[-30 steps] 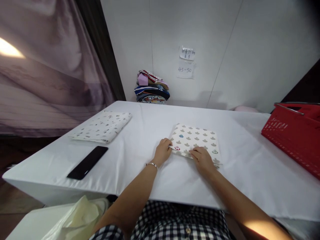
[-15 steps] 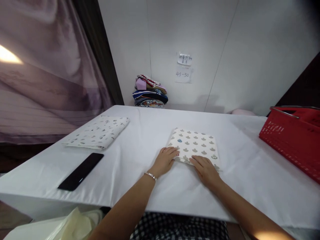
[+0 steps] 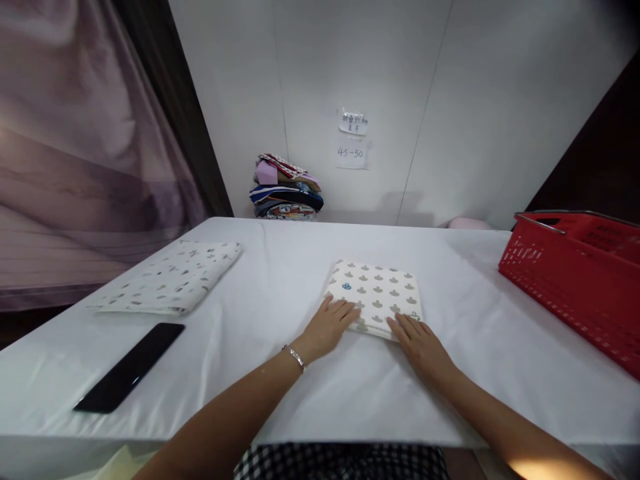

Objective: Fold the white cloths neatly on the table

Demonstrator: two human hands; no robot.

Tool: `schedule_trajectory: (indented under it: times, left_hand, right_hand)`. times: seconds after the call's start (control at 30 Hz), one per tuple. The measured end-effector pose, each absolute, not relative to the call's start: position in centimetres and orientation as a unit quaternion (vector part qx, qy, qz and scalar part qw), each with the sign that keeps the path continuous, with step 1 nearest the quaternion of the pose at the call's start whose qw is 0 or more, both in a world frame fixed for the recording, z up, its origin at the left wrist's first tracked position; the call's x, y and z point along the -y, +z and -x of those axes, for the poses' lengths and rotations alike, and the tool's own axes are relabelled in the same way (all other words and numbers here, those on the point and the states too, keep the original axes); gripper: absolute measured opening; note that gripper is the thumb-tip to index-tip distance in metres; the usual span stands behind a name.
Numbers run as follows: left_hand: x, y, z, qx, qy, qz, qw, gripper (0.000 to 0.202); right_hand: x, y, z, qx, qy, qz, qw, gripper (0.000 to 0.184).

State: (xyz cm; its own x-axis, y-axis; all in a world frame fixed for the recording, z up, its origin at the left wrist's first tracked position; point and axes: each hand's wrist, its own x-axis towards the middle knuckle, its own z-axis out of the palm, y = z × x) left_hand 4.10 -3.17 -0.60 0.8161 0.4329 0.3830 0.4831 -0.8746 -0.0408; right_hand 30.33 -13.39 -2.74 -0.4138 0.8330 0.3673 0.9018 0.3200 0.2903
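Note:
A folded cream cloth [image 3: 377, 293] with a small grey pattern lies flat in the middle of the white table [image 3: 280, 393]. My left hand [image 3: 330, 324] rests flat on its near left corner, fingers stretched out. My right hand [image 3: 419, 340] lies flat on its near right corner, fingers also spread. Neither hand grips anything. A thin bracelet sits on my left wrist.
A second folded patterned cloth [image 3: 170, 283] lies at the left, with a black phone [image 3: 130, 367] nearer the front left edge. A red basket [image 3: 575, 273] stands at the right. A stack of folded clothes [image 3: 285, 190] sits against the back wall under paper notes [image 3: 353, 140].
My hands went from pinching the cloth's near edge to lying flat on it. The view has shifted, so everything sits lower and further left.

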Motion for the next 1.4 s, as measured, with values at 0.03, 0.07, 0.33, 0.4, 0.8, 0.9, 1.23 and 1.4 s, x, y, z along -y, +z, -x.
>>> schedule_trajectory:
  times: [0.03,0.07,0.33,0.4,0.8,0.9,1.23,1.4]
  left_hand:
    - [3.1,-0.6,-4.4,0.241,-0.180,0.951,0.067,0.052]
    - [3.1,-0.6,-4.8,0.243,-0.177,0.952,0.065,0.053]
    - [3.4,-0.5,-6.1,0.271,-0.170,0.945,0.070,0.058]
    - [3.5,-0.6,-6.2,0.289,-0.183,0.938,0.064,0.059]
    - [2.8,-1.1,-6.4,0.313,-0.211,0.923,0.079,0.055]
    - [2.2,-0.4,-6.0,0.308,-0.201,0.926,0.083,0.058]
    - [1.5,9.1,-5.9,0.307,-0.192,0.930,0.065,0.056]
    - [1.4,16.3,-4.9,0.357,-0.217,0.907,-0.056,0.058]
  right_hand:
    - [13.2,-2.6,-30.1,0.808,-0.234,0.536,0.069,0.063]
    - [13.0,-2.4,-29.9,0.807,-0.239,0.537,0.065,0.063]
    - [11.7,-1.3,-30.5,0.824,-0.215,0.518,0.087,0.076]
    - [11.4,-1.0,-30.9,0.831,-0.194,0.512,0.096,0.079]
    - [11.3,-0.1,-31.2,0.840,-0.148,0.512,0.100,0.078]
    - [11.1,0.8,-31.5,0.844,-0.139,0.508,0.100,0.076]
    - [9.6,9.8,-34.6,0.834,-0.105,0.533,0.095,0.076]
    - [8.9,17.0,-36.4,0.820,0.070,0.536,0.187,0.066]
